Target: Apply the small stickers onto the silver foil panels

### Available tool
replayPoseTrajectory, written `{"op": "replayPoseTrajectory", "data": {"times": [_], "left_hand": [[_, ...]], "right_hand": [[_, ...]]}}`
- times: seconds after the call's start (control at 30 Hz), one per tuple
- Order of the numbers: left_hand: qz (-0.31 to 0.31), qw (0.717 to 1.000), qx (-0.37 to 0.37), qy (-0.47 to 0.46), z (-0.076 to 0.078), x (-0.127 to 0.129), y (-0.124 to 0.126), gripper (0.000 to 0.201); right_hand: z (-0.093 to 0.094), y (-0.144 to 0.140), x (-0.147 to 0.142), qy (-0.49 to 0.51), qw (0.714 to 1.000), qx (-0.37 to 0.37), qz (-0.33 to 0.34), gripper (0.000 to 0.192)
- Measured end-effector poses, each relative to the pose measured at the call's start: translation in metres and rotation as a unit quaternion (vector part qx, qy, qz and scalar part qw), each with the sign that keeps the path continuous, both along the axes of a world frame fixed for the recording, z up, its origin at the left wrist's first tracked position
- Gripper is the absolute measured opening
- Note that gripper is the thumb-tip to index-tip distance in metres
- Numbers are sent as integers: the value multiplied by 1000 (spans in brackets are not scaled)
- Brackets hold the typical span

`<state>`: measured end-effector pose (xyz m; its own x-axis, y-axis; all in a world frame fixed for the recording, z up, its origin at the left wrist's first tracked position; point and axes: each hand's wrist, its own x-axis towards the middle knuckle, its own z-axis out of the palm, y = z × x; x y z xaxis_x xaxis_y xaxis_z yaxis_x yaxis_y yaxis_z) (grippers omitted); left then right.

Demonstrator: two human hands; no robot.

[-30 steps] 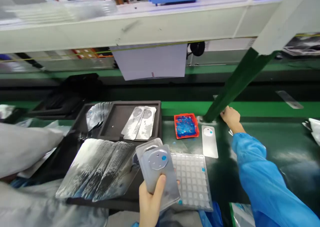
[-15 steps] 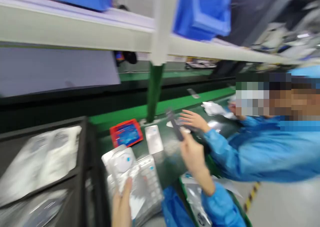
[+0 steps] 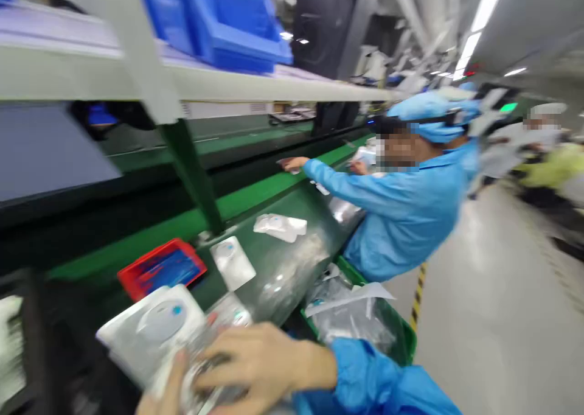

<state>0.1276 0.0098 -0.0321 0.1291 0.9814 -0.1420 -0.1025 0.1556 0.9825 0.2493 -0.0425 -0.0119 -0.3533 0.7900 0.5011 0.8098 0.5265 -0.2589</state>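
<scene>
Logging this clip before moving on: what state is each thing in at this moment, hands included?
Left hand: under the silver panels, gripping them.
Right hand: lying on the panels, fingers spread.
Silver panels: stacked, tilted, held.
Red tray: flat on the bench, blue contents.
Single panel: lying flat, untouched.
Green bin: holds crumpled plastic.
Co-worker's hand: reaching onto the belt.

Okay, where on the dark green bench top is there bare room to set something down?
Bare bench shows between the flat silver plate by the red tray and the crumpled white bag, and on toward the coworker's sleeve. It is crowded near you: both hands, left and right, sit on the stack of clear blister packs.
</scene>
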Motion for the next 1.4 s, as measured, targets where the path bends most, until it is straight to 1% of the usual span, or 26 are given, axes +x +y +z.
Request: {"op": "replayPoseTrajectory", "data": {"times": [0.03, 0.07, 0.1, 0.13, 0.17, 0.23, 0.33, 0.5, 0.63, 0.7, 0.8, 0.9, 0.97, 1.07, 1.17, 1.23, 1.27, 1.3, 1.33, 1.37, 1.4], "left_hand": [[13, 1000, -24, 9, 2, -8, 0, 45], [27, 998, -50, 17, 5, -15, 0, 50], [38, 996, -78, 20, 8, -22, 0, 57], [31, 992, -119, -5, 12, -27, 0, 64], [8, 989, -144, -32, 15, -31, 1, 70], [-1, 988, -144, -57, 21, -34, 2, 76], [-2, 992, -122, -44, 28, -34, 1, 79], [-45, 992, -116, -34, 33, -35, -6, 73], [-51, 993, -107, -1, 36, -38, -7, 65], [-66, 992, -106, 2, 40, -40, -8, 59], [-79, 991, -110, -16, 46, -40, -9, 53], [-72, 990, -119, -33, 50, -40, -12, 50], [-78, 988, -126, -41, 51, -40, -13, 51], [-83, 988, -127, -41, 51, -41, -14, 55], [-67, 992, -104, -17, 50, -42, -14, 55], [-27, 998, -62, 17, 48, -40, -15, 47], [1, 999, -33, 37, 46, -39, -15, 42], [29, 998, -4, 55, 44, -38, -16, 36], [51, 996, 21, 72, 42, -37, -16, 31], [66, 993, 41, 85, 39, -36, -17, 28], [75, 991, 53, 94, 38, -35, -17, 27]], "right_hand": [[4, 2, 4, 80, 996, 23, 15, 26], [7, 5, 10, 150, 988, 27, -9, 20], [9, 8, 16, 211, 975, 38, -54, 15], [11, 14, 23, 237, 968, 35, -77, 12], [13, 20, 29, 245, 965, 40, -88, 13], [15, 34, 37, 234, 969, 48, -65, 19], [20, 45, 36, 210, 976, 55, -32, 21], [28, 51, 24, 171, 980, 82, -53, 15], [34, 54, 26, 127, 986, 99, -52, 12], [36, 54, 27, 109, 987, 107, -46, 12], [36, 53, 27, 95, 986, 132, -38, 12], [32, 52, 26, 84, 979, 182, -26, 14], [29, 51, 26, 79, 975, 209, -17, 17], [27, 52, 28, 66, 972, 225, -8, 17], [29, 53, 25, 52, 971, 233, -8, 18], [31, 51, 18, 76, 974, 213, -17, 17], [33, 48, 13, 110, 977, 181, -29, 16], [35, 45, 7, 159, 977, 133, -45, 15], [37, 42, 1, 218, 971, 72, -60, 15], [39, 38, -5, 280, 958, 3, -69, 14], [41, 36, -9, 336, 937, -62, -71, 14]]}}
